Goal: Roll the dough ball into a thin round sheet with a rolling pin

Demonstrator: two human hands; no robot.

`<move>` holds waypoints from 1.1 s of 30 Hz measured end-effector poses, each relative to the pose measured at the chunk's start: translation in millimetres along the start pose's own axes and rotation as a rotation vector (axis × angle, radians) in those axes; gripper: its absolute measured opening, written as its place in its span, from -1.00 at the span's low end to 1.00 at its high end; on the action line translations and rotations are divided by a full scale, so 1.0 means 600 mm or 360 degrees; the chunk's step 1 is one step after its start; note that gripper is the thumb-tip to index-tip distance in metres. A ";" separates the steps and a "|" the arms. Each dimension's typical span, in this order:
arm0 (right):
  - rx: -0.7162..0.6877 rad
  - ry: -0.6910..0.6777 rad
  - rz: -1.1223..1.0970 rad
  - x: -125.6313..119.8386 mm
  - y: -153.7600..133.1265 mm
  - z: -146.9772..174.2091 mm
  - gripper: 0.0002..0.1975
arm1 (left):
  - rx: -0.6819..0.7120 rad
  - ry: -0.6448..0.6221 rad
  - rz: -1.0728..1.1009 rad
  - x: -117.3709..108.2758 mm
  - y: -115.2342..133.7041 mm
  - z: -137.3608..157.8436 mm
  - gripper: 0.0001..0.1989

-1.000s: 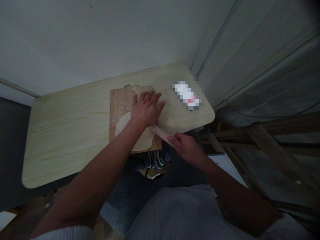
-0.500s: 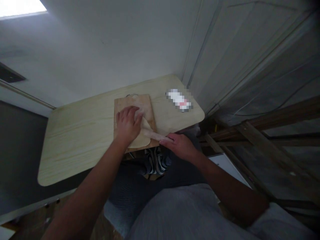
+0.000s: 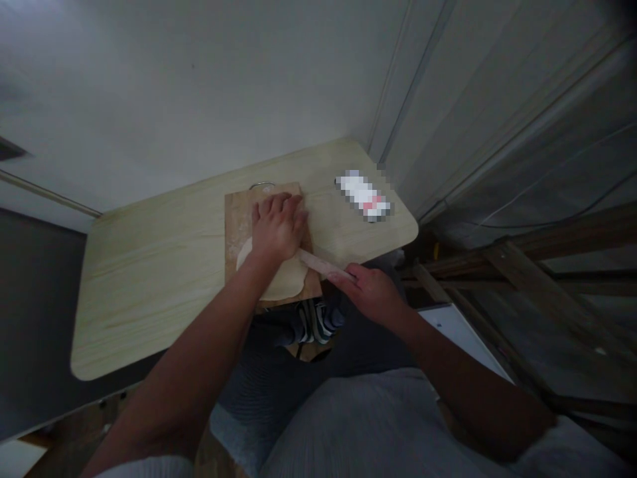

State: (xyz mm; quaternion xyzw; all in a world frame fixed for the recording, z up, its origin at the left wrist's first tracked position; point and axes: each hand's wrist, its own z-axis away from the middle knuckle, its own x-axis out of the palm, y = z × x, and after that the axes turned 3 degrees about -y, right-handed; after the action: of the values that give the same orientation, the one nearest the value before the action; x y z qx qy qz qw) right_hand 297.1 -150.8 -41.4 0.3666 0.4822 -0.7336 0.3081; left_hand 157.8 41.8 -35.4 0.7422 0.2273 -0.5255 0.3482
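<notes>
A wooden cutting board (image 3: 236,222) with a metal handle ring lies at the table's near edge. On it rests a flat, pale sheet of dough (image 3: 286,282). My left hand (image 3: 279,226) lies over the upper part of the board, fingers spread, covering part of the dough. My right hand (image 3: 371,292) is wrapped round the near right end of a floury rolling pin (image 3: 321,264). The pin slants up and left over the dough's right side; its far end is hidden by my left hand, so I cannot tell whether that hand touches it.
The board stands on a pale wood-grain table (image 3: 149,279) against a white wall. A blurred white and pink item, perhaps a phone (image 3: 363,196), lies to the right. Wooden beams (image 3: 537,272) are beyond the table's right end. My legs are under the near edge.
My left hand has moved right and slightly up across the board, uncovering more dough at the left. My right hand with the rolling pin has shifted slightly right. The view has tilted a little.
</notes>
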 end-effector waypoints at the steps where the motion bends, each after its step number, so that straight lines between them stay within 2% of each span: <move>1: 0.0013 -0.0001 0.0001 -0.001 0.001 -0.003 -0.40 | 0.0000 -0.0002 0.0001 0.003 0.002 -0.008 -0.51; 6: 0.0031 0.0009 -0.0037 -0.007 0.006 -0.014 -0.41 | -0.0020 0.0037 0.0024 0.017 0.006 -0.036 -0.51; 9: -0.0008 -0.0015 -0.0123 -0.014 0.007 -0.019 -0.41 | -0.0070 0.0062 0.0072 0.013 -0.002 -0.040 -0.53; 12: -0.0068 -0.0028 -0.0111 -0.023 0.001 -0.028 -0.41 | -0.0116 0.0111 0.0135 -0.005 -0.021 -0.033 -0.55; 16: -0.0198 -0.0015 0.0071 -0.024 -0.020 -0.047 -0.41 | -0.0090 0.0245 0.0136 -0.025 -0.057 -0.012 -0.55; 19: -0.0220 0.0002 0.0209 -0.021 -0.037 -0.056 -0.37 | -0.0078 0.0211 0.0070 -0.025 -0.073 0.003 -0.53; 25: -0.0101 -0.0002 0.0409 -0.024 -0.044 -0.057 -0.28 | -0.0073 0.0037 -0.0091 -0.021 -0.056 -0.004 -0.50; 33: 0.0063 0.0109 0.0334 -0.018 -0.038 -0.066 -0.35 | -0.0097 0.0112 -0.0056 -0.012 -0.042 -0.046 -0.53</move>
State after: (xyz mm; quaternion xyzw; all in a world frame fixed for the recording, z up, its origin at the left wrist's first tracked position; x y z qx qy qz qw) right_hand 293.8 -104.6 -32.2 0.4459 0.4368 -0.6937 0.3595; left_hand 154.9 79.3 -30.1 0.7453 0.2684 -0.4979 0.3531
